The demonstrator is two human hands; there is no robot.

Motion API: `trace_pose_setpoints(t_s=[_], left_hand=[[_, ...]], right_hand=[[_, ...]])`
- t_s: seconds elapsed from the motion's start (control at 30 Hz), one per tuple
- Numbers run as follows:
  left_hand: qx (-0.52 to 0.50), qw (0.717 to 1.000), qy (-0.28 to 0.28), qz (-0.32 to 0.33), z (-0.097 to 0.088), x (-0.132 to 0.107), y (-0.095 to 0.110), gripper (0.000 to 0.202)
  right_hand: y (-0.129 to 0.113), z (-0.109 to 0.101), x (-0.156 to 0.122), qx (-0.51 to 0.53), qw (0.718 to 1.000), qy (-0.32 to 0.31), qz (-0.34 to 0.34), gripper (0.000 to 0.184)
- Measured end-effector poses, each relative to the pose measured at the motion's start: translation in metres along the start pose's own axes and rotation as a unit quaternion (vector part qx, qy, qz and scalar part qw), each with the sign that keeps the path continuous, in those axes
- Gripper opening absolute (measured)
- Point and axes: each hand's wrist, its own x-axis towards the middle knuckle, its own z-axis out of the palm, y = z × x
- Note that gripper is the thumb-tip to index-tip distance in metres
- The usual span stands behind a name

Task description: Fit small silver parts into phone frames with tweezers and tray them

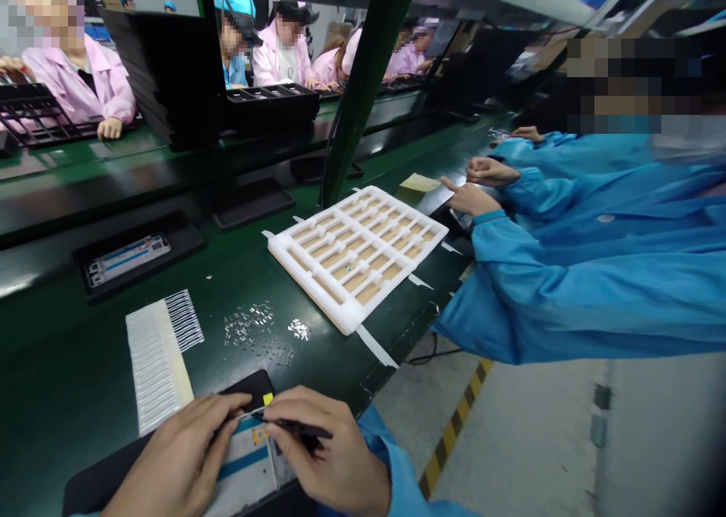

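Note:
A phone frame (243,475) with blue strips and an orange flex piece lies in a black tray (96,475) at the bottom of the head view. My left hand (175,456) is closed, its thumb and index finger pinching the frame's upper edge beside a thin pale strip. Slim black tweezers (309,429) are gripped in my right hand (337,453), their tip close to my left fingertips. Exactly what the tip touches is too small to tell. A yellow tab (268,400) shows between the hands.
Beyond my hands are a sheet of thin strips (150,366), scattered small metal pieces (249,324) and a white foam tray (355,317) taped down. Another phone frame (129,258) lies in a tray at left. A co-worker's blue sleeve (522,267) is at right; a green post (363,86) rises behind.

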Motion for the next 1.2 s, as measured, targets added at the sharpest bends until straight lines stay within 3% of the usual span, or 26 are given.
trace_pose_setpoints(t_s=[0.1,0.2,0.3,0.4,0.5,0.6,0.8,0.97,1.07,1.2], left_hand=[[0.111,0.990,0.047,0.074,-0.005,-0.005,0.000,0.034],[0.177,0.975,0.049,0.127,-0.012,-0.006,-0.001,0.045],[0.196,0.977,0.038,0.079,-0.022,0.001,-0.017,0.044],[0.257,0.963,0.079,0.024,-0.030,0.012,-0.053,0.054],[0.293,0.951,0.097,0.013,-0.028,0.019,-0.086,0.063],[0.321,0.943,0.085,0.017,-0.022,0.020,-0.097,0.059],[0.368,0.927,0.062,0.044,-0.023,0.022,-0.087,0.052],[0.354,0.930,0.074,0.066,-0.030,0.020,-0.071,0.039],[0.311,0.943,0.059,0.104,-0.026,0.010,-0.045,0.032],[0.247,0.949,0.007,0.196,-0.010,-0.012,-0.013,0.024]], right_hand=[[0.001,0.003,-0.001,0.003,1.000,0.000,0.004,0.017],[0.001,0.005,-0.002,-0.010,1.000,-0.010,0.010,0.017],[-0.001,0.004,-0.001,-0.009,1.000,-0.007,0.017,0.016],[-0.001,0.000,0.002,0.012,0.998,0.050,0.029,0.014],[0.003,-0.007,0.003,0.015,0.994,0.104,0.037,0.014],[0.009,-0.010,0.001,0.007,0.991,0.123,0.050,0.013],[0.012,-0.011,0.000,-0.002,0.990,0.127,0.062,0.014],[0.000,-0.024,0.003,-0.002,0.992,0.126,0.024,0.018],[-0.014,-0.027,0.000,-0.018,0.996,0.085,-0.005,0.024],[-0.025,-0.014,-0.007,-0.121,0.992,-0.014,-0.029,0.028]])
